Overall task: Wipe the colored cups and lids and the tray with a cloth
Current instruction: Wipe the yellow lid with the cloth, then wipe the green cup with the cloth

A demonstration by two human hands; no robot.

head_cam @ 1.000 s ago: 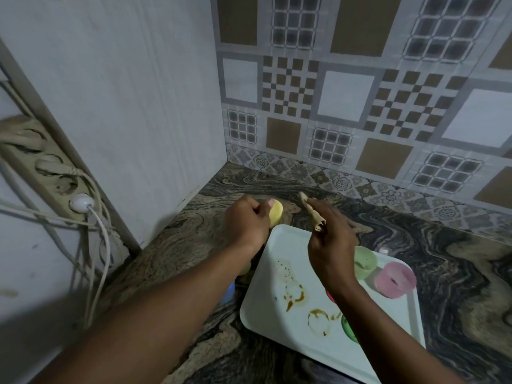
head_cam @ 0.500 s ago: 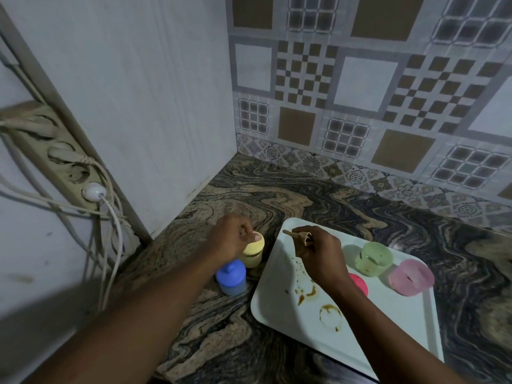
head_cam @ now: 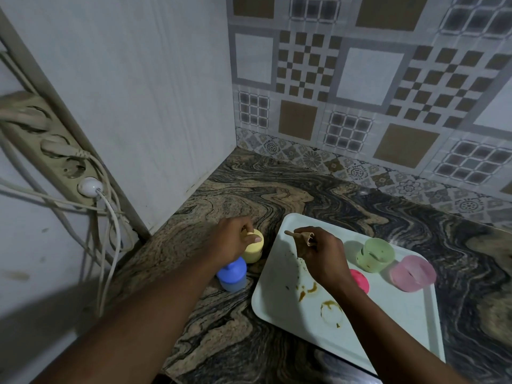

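While the left hand (head_cam: 235, 239) grips the yellow cup (head_cam: 253, 246) on the surface (head_cam: 221, 342), the right hand (head_cam: 318, 252) pinches the cloth (head_cam: 303, 236), likely bound next for the stained tray (head_cam: 388, 328).

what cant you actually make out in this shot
Head view only:
- red piece on the tray: mostly behind the right hand, so cup or lid is unclear.
- cloth: bunched in that hand, most of it hidden.
- yellow cup: top covered by the left hand.
- tray's near corner: behind the right forearm.
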